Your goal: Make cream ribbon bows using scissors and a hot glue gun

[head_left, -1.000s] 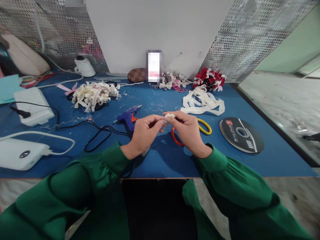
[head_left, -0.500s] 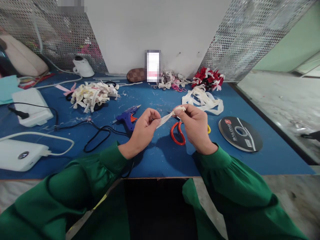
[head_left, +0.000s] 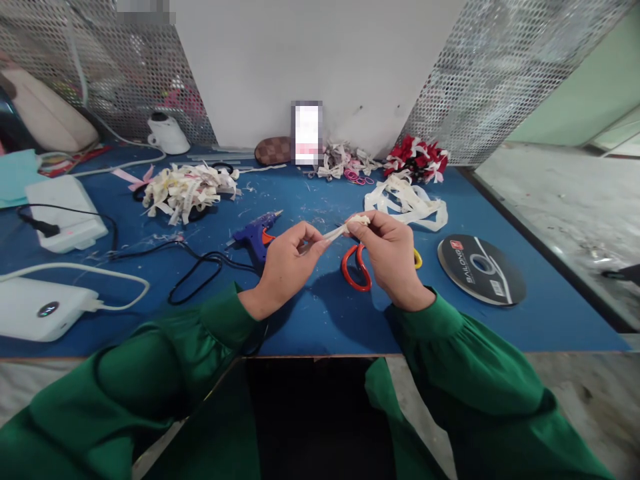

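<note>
A cream ribbon (head_left: 336, 233) stretches between my two hands above the blue table. My left hand (head_left: 287, 263) pinches its loose end between thumb and fingers. At the other end, my right hand (head_left: 387, 253) is closed on a gathered, folded part of the same ribbon. Beneath my right hand lie scissors with a red handle loop (head_left: 356, 268) and a yellow one; the hand hides their middle. A blue glue gun (head_left: 253, 237) with an orange trigger rests just beyond my left hand.
Loose white ribbon (head_left: 410, 203) lies behind my right hand, with a black ribbon spool (head_left: 481, 267) to the right. Cream bows (head_left: 187, 190) are heaped at left, red bows (head_left: 417, 160) at the back. A phone (head_left: 307, 133) stands upright; a power bank (head_left: 47, 310) and cables occupy the left.
My left hand has slid slightly right along the ribbon, closer to my right hand, so the span between them is shorter. My right hand keeps its hold.
</note>
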Demonstrator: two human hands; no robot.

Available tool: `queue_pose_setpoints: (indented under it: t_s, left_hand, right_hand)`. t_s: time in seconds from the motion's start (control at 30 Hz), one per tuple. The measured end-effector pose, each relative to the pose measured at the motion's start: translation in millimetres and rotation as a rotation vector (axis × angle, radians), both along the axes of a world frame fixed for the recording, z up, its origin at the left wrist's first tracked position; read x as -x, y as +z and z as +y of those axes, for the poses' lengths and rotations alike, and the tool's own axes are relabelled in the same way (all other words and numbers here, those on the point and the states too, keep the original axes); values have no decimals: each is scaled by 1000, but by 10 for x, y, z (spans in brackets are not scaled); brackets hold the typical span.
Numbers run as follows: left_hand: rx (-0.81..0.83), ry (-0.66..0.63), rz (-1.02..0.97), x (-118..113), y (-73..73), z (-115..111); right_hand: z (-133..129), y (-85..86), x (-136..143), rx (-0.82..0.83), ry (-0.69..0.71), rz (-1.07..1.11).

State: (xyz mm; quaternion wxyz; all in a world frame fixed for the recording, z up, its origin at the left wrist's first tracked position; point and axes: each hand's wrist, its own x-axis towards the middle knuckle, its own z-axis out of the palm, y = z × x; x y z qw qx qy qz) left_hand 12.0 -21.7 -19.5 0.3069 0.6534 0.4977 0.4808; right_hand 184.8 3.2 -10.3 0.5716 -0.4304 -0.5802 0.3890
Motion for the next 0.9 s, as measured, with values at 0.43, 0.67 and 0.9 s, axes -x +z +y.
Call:
queue_pose_setpoints:
  t_s: [0.43, 0.67, 0.9]
  left_hand:
    - [-4, 10, -69, 14, -23, 16]
    - [24, -21, -90, 28, -27, 32]
    - [-19, -6, -16, 13, -20, 4]
  right_hand:
    - [-25, 25, 0, -3, 15, -30]
    - [-37, 38, -4, -12, 16, -58]
    - [-5, 13, -8, 5, -7, 1]
